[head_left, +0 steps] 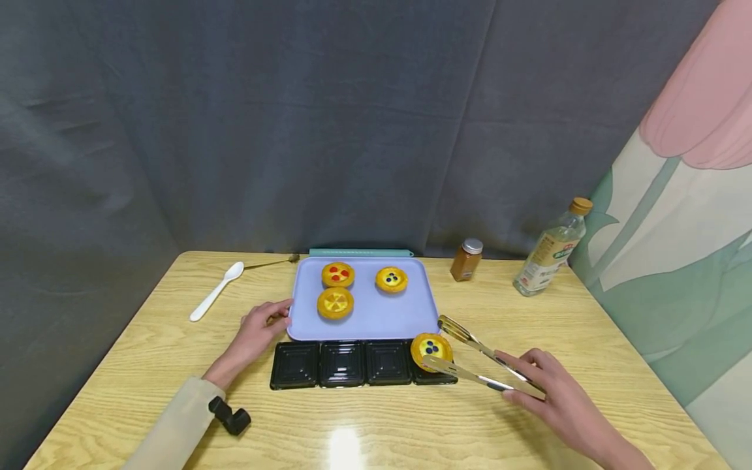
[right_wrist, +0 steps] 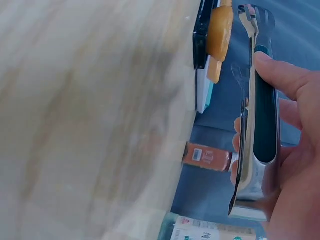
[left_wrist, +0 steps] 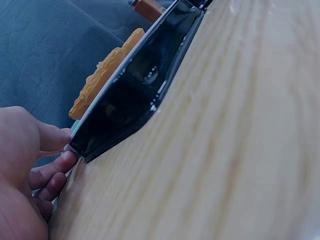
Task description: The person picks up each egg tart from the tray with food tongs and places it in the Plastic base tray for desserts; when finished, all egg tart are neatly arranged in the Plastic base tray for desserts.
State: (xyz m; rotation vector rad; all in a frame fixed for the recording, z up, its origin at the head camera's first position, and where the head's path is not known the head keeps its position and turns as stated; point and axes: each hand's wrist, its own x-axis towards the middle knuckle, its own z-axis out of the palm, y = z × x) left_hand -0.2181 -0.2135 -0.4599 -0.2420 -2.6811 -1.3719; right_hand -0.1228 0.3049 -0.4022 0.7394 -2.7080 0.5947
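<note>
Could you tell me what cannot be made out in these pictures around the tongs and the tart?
- Head view: whether the tongs touch the tart; too small.
- Right wrist view: the tart's topping; seen edge-on.
- Left wrist view: the tray's top; angle too low.
- Bottle label: too small.

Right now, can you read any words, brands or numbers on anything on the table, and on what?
None can be read.
Oil bottle: its label carries green print, too small and blurred to read.
Spice jar: the right wrist view shows a label with dark marks, too blurred to read.
Tongs, purple tray, black tray: no text visible.
</note>
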